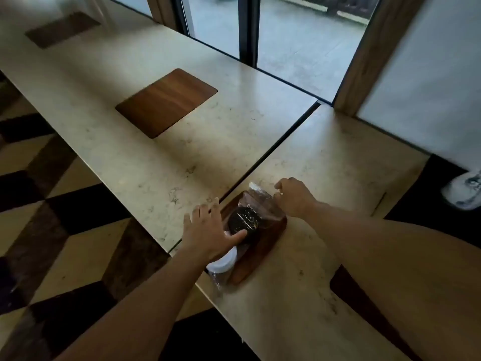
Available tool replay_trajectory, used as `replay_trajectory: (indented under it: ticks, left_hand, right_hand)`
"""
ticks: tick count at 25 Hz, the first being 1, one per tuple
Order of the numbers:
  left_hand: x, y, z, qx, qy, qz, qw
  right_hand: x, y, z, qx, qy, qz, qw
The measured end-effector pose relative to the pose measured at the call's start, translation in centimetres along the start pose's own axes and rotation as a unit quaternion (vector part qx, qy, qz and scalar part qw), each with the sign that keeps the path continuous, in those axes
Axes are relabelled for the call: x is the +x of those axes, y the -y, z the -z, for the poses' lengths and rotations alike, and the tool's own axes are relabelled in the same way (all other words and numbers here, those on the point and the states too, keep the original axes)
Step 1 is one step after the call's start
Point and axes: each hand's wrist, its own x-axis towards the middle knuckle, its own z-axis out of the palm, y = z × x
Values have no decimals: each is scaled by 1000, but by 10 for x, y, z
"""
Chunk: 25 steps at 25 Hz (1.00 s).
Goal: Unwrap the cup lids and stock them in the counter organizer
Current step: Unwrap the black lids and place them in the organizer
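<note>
While the left hand [208, 230] lies spread and nearly flat, its fingers [205, 208] straight and only the thumb touching the wrapped sleeve of cup lids [242, 225], nothing on that side truly holds the pack. It lies on a wooden inlay [263, 252] in the tabletop [325, 157], its white end just past the edge, so a tug might slide it to the floor. At the far end the right hand [295, 198] pinches the loose plastic wrap [256, 195] with curled fingers; a hard pull could scatter lids. A dark label shows, too blurred to read.
</note>
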Motion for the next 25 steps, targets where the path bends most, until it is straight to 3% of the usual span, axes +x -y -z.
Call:
replay_trajectory:
  ticks: [10,20,25]
  left_hand:
    - [9,-4,-54,13,50,-25,998]
    - [14,-6,-52,3,37,-62,997]
    - [6,-11,-46,-2,47,-116,992]
  right_hand:
    - [21,-13,-38,37,20,-78,996]
    - [13,-25,-34,89,19,-103,991]
    - [-22,-41,-29,170,-12,-138,976]
